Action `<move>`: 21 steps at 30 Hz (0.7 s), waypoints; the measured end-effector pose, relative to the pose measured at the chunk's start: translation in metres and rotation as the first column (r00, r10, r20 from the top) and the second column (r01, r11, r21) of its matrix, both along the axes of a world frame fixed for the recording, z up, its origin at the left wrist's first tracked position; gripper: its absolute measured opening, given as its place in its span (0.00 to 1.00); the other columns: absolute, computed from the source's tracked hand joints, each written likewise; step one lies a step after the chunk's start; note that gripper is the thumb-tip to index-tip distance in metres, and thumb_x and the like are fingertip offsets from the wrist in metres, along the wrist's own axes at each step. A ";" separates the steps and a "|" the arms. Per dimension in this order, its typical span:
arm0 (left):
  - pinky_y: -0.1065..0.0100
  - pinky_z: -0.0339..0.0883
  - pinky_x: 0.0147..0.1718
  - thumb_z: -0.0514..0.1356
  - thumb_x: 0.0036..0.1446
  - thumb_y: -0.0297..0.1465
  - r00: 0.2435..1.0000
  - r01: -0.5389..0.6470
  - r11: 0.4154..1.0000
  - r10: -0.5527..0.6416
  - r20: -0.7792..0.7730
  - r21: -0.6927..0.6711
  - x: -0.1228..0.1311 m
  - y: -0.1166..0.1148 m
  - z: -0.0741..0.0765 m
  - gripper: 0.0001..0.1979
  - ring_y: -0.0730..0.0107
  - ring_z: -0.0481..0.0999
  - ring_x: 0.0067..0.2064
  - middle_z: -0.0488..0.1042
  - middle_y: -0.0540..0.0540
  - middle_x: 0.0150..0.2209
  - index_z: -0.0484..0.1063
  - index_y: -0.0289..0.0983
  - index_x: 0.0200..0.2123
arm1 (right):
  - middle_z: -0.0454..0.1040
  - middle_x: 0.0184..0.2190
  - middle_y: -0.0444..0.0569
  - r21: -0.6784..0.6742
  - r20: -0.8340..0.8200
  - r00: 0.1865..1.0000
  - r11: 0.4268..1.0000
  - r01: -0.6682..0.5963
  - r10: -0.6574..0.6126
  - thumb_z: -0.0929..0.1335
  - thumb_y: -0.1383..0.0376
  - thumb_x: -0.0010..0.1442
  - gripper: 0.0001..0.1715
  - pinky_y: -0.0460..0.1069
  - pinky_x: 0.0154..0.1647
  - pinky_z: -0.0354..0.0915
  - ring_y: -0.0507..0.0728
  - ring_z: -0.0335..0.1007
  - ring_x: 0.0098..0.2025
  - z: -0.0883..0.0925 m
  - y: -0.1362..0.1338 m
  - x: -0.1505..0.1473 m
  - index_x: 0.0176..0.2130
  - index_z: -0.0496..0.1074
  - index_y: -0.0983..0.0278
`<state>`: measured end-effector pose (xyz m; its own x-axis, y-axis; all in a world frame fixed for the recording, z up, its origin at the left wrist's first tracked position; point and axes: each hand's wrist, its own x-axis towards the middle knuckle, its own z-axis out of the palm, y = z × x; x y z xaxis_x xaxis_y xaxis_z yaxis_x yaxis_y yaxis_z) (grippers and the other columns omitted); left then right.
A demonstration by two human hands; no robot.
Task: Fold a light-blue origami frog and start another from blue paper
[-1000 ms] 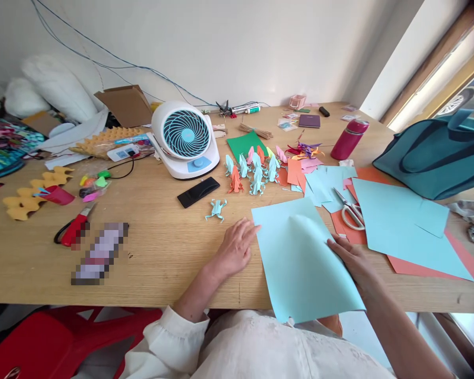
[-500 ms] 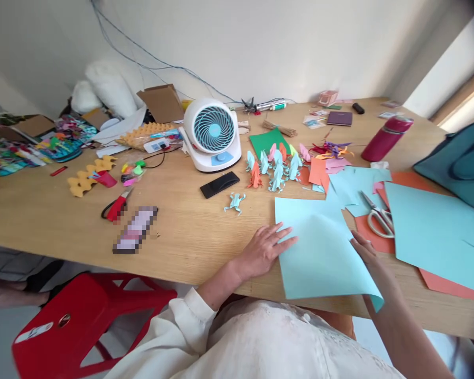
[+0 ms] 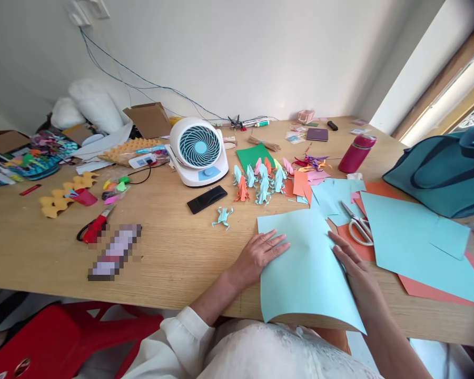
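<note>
A large light blue sheet of paper [image 3: 304,273] lies in front of me, its near edge bowed up and reaching past the table's front edge. My left hand [image 3: 258,255] rests flat on its left side, fingers spread. At the right side, my right hand [image 3: 351,263] has its fingers over the sheet's edge, and the thumb is hidden behind the raised paper. Just beyond the sheet lies a light blue origami frog [image 3: 223,217]. A cluster of folded paper frogs [image 3: 264,184] stands further back. White-handled scissors [image 3: 359,229] lie right of the sheet.
At right are more blue sheets [image 3: 403,237], a teal bag [image 3: 438,173] and a magenta bottle [image 3: 356,153]. A white fan [image 3: 199,150], a black case [image 3: 207,199], red-handled scissors [image 3: 97,226] and a blurred-out phone [image 3: 116,252] are left. A red stool [image 3: 63,337] stands below.
The view has shifted, moving everything left and down in the picture. The sheet's near right corner, curled by my right wrist before, has flattened out, and the right side now arches.
</note>
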<state>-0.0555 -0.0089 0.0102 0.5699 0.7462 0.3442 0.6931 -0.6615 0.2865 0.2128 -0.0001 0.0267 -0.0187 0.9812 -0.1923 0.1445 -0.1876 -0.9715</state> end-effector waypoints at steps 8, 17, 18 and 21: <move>0.60 0.60 0.62 0.51 0.66 0.28 0.988 0.089 0.957 -0.049 0.147 -0.276 -0.017 -0.023 0.003 0.22 0.66 0.65 0.64 0.68 0.44 0.62 0.63 0.41 0.63 | 0.78 0.48 0.49 0.066 0.049 0.999 0.997 -0.027 0.024 0.70 0.51 0.54 0.24 0.53 0.41 0.73 0.67 0.73 0.50 -0.017 -0.022 0.031 0.49 0.77 0.54; 0.60 0.63 0.59 0.59 0.61 0.28 0.963 0.110 0.881 0.019 0.268 -0.459 -0.026 -0.032 0.010 0.17 0.62 0.73 0.58 0.75 0.43 0.55 0.74 0.40 0.54 | 0.73 0.42 0.51 0.236 0.570 0.785 0.866 -0.441 0.244 0.68 0.53 0.56 0.15 0.55 0.43 0.68 0.63 0.71 0.43 -0.018 -0.006 0.028 0.40 0.81 0.51; 0.61 0.64 0.58 0.59 0.60 0.28 0.955 0.109 0.869 0.043 0.294 -0.483 -0.028 -0.032 0.012 0.17 0.62 0.73 0.57 0.76 0.43 0.54 0.75 0.39 0.52 | 0.73 0.45 0.52 0.250 0.565 0.777 0.840 -0.481 0.277 0.68 0.54 0.56 0.14 0.56 0.45 0.68 0.64 0.70 0.46 -0.017 -0.006 0.026 0.39 0.81 0.52; 0.65 0.68 0.49 0.58 0.57 0.25 0.914 0.061 0.828 0.178 0.364 -0.558 -0.030 -0.031 0.020 0.14 0.63 0.77 0.49 0.79 0.45 0.48 0.78 0.39 0.45 | 0.76 0.44 0.51 0.199 0.490 0.796 0.843 -0.500 0.356 0.67 0.53 0.59 0.15 0.55 0.46 0.69 0.64 0.71 0.46 -0.017 -0.008 0.020 0.38 0.79 0.56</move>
